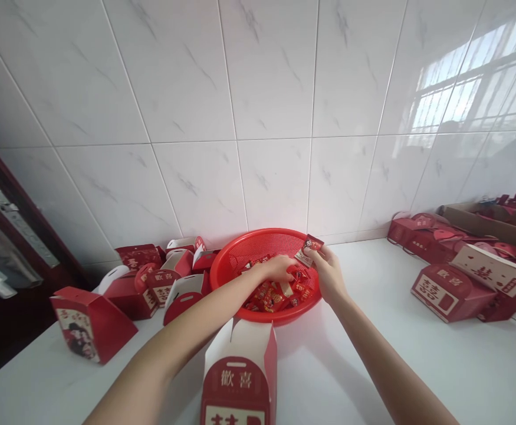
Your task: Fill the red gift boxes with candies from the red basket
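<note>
My right hand pinches a small red and cream candy packet above the right rim of a red plastic basket. Inside the basket lie many red-wrapped candies. My left hand reaches down among them with its fingers curled; what they hold, if anything, is hidden. A beige-wrapped piece lies just under those fingers. In front of the basket, close to me, stands a red and white gift box with its top flaps open. Its lower part is cut off by the picture's edge.
Several red gift boxes crowd the left of the white table, one tilted box nearest me. More boxes and a cardboard carton stand at the right. A tiled wall rises behind the basket.
</note>
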The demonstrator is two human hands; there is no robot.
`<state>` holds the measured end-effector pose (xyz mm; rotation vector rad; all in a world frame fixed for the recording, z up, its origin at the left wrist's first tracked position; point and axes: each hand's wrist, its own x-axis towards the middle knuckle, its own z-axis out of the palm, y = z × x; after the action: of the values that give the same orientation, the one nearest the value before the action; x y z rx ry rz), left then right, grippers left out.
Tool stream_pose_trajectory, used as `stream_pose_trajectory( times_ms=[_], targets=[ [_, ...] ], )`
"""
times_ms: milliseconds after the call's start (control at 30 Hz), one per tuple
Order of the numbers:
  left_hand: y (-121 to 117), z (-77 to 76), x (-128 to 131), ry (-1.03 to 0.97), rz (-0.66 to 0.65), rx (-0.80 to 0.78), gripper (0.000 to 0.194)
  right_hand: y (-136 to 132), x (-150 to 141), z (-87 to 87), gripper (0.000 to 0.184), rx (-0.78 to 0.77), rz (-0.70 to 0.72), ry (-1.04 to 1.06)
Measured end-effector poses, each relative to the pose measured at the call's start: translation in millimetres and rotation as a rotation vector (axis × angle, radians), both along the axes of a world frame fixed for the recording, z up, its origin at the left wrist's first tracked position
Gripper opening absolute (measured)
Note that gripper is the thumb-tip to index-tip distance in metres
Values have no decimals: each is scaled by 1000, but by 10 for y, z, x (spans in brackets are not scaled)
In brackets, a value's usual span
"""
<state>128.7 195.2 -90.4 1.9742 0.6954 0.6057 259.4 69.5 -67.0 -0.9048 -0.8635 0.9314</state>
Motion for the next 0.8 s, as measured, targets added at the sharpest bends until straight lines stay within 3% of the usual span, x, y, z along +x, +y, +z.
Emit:
stream_pose_trajectory(
  times_ms=[67, 133, 267, 400, 567, 667, 800],
  targets=[
    [-39, -54, 76, 218, -51, 84, 13, 4, -1, -1, 24, 3, -2, -2],
    [-93, -96, 123, 382, -65, 170, 25, 6, -4, 1, 24, 4, -8, 0],
    [-135, -67, 138, 453, -15, 267, 14, 1, -15, 14, 24, -4, -36, 20],
    [-22, 156, 33, 316, 79, 248, 15, 1, -26, 17, 25, -25, -47, 65],
    [78, 436, -173, -20, 165, 189, 39, 48, -12, -8, 15, -57, -34, 130],
    [1, 475, -228, -160, 150, 118, 38, 63, 4, -9, 15, -61, -12, 153],
    [-174, 475, -199, -264, 72, -9, 33, 27, 6, 16, 34, -48, 69, 125]
  ],
)
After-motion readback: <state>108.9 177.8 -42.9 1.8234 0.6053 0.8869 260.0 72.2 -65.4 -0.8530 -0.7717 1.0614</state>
